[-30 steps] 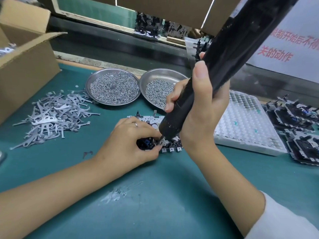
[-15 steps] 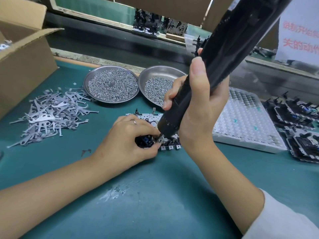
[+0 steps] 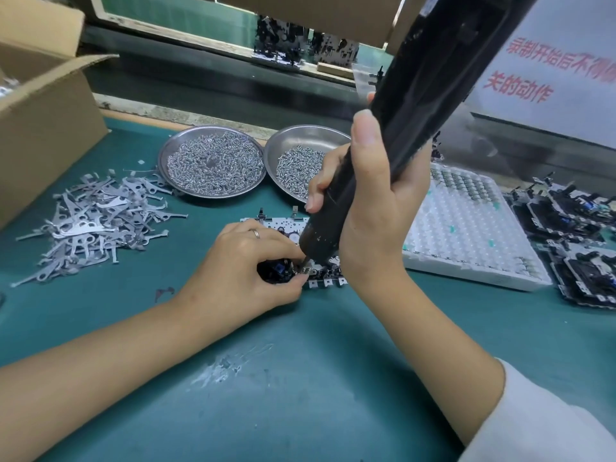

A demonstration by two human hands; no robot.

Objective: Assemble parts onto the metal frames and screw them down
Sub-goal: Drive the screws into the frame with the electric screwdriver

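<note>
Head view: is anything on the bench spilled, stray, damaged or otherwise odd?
Minor things only. One small dark part lies alone on the green mat, apart from the pile of metal levers. A whitish scuffed patch mars the mat near the front. Both screw dishes sit upright, nothing spilled.

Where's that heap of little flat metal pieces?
In the head view the metal pieces lie on the green mat at the left, just in front of the cardboard box and left of the fuller screw dish.

We see two dishes of screws (image 3: 213,163) behind the metal frame (image 3: 328,281) on the desk (image 3: 300,378). Loose levers (image 3: 96,221) lie to our left, a tray (image 3: 466,235) to our right.
</note>
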